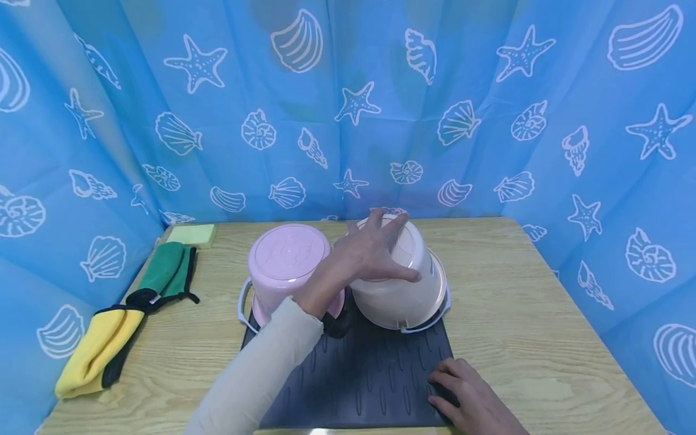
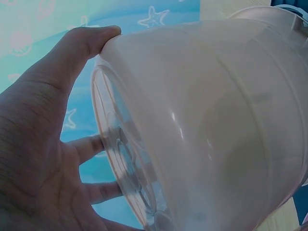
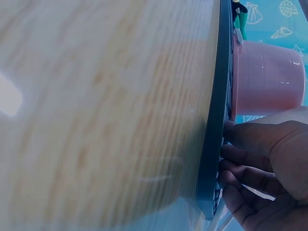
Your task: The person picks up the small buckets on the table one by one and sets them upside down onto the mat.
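Note:
A whitish plastic bucket (image 1: 399,302) is upside down and tilted, its base turned up and to the left, over the back right of a black ridged mat (image 1: 359,374). My left hand (image 1: 370,248) grips it across the base with spread fingers; in the left wrist view the thumb is on one edge of the bucket (image 2: 207,125) and the fingers reach over the base. To the left, a pink bucket (image 1: 288,251) stands upside down on the mat, partly behind my left forearm. My right hand (image 1: 470,396) rests its loosely bent fingertips at the mat's front right corner.
Along the table's left side lie a yellow cloth (image 1: 100,350), a green cloth (image 1: 163,266) with black trim and a pale yellow sponge (image 1: 192,235). Blue curtains (image 1: 348,121) with shells and starfish surround the wooden table (image 1: 522,326) behind and at both sides.

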Demonstrator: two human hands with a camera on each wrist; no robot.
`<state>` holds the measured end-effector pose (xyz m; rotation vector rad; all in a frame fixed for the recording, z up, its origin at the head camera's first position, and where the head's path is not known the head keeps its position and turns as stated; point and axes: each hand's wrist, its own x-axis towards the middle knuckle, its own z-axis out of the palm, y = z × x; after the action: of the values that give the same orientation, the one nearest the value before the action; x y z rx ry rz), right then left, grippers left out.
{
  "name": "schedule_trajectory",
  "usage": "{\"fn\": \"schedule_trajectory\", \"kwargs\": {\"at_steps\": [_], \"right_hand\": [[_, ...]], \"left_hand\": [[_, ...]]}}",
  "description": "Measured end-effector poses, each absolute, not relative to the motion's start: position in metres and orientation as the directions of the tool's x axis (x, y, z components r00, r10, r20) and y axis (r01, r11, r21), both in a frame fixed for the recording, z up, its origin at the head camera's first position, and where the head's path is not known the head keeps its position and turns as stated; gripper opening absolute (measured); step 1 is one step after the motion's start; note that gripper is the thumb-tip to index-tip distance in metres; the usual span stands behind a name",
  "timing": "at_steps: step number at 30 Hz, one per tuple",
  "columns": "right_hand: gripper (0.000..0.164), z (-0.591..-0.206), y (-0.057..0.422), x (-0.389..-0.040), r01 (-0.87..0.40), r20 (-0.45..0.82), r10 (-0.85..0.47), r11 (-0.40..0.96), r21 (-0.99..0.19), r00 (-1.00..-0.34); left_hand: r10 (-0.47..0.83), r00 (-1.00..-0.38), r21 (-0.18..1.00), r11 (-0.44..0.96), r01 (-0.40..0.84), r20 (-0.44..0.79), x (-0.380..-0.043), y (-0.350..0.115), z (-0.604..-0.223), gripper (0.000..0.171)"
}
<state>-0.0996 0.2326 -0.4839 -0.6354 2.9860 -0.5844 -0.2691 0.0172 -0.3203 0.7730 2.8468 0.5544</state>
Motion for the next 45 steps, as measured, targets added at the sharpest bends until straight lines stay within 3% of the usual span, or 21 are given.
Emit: {"fn": "schedule_trajectory", "kwargs": {"at_steps": [8, 45], "right_hand": [[0.023, -0.484, 0.231, -0.099, -0.362, 0.004, -0.389, 0.854, -0.374, -0.921], [0.02, -0.486, 0.236, -0.098, -0.439, 0.119, -0.426, 0.825, -0.357, -0.897]], "left_hand": [[0.521, -0.851, 0.396, 0.796, 0.458, -0.064, -0.272, 0.013, -0.314, 0.108], [0.463, -0.87, 0.325, 0.86, 0.394, -0.171, -0.281, 0.033, -0.316, 0.11]]}}
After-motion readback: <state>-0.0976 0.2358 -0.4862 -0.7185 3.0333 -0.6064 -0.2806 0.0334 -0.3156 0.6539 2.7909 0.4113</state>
